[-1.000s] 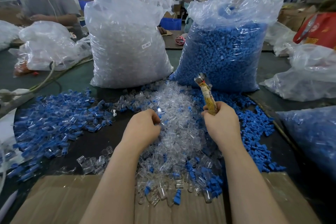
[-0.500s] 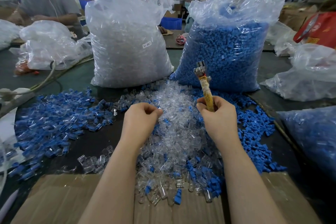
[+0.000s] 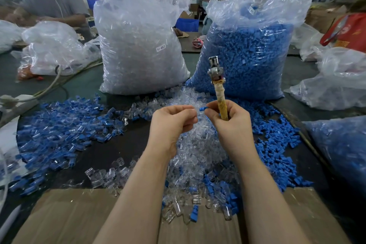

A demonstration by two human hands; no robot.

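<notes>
Head: right hand (image 3: 230,125) raised tool (image 3: 216,79) upright.

Far across the desk (image 3: 126,144) stand a bag of clear parts (image 3: 142,45) on the left and a bag of blue parts (image 3: 247,55) on the right. Flat cardboard (image 3: 69,218) lies nearest, and a person in grey (image 3: 53,4) works far left
</notes>
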